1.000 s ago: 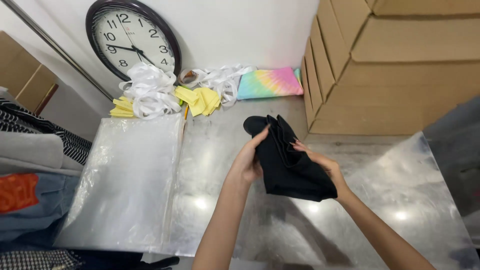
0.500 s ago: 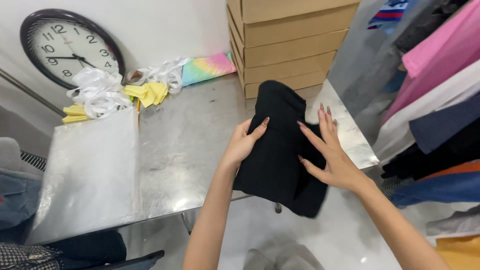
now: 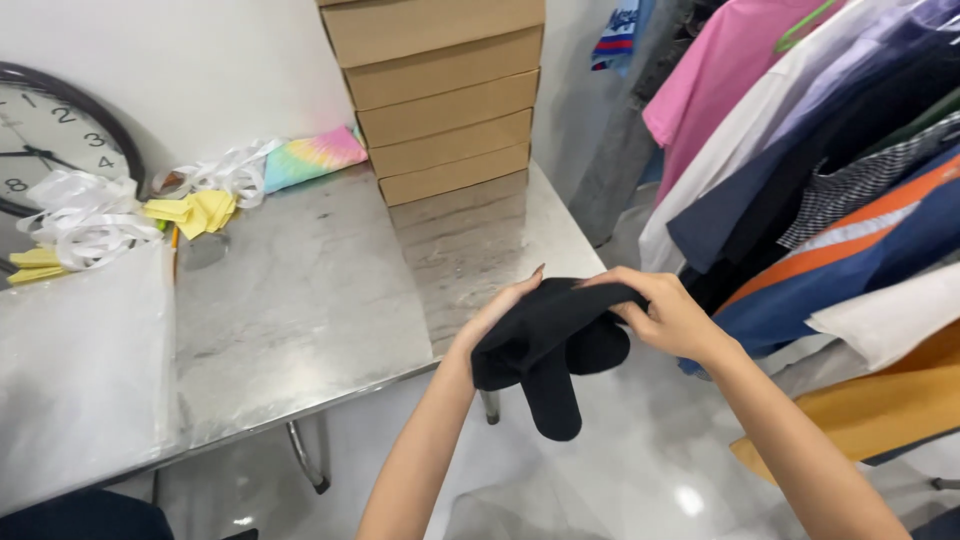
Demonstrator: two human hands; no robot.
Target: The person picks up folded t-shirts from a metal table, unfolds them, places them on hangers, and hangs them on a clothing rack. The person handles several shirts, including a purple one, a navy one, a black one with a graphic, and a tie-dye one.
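Note:
A folded black garment (image 3: 555, 345) hangs in the air just off the steel table's right front corner, one end drooping down. My left hand (image 3: 500, 312) grips its left side from behind, fingers curled over the top edge. My right hand (image 3: 665, 312) pinches the right side, thumb on top. Both hands are past the table's edge (image 3: 330, 390), above the shiny floor.
A stack of brown cardboard boxes (image 3: 440, 95) stands at the table's back right. A wall clock (image 3: 50, 135), white ribbons (image 3: 85, 215), yellow cloths (image 3: 195, 210) and a tie-dye packet (image 3: 305, 155) lie at the back left. A clear plastic sheet (image 3: 80, 370) covers the left. Hanging clothes (image 3: 820, 170) fill the right.
The view has swung right towards the clothes rack. The black garment has gone from lying over the table to a tighter bundle held off the table's edge in both hands.

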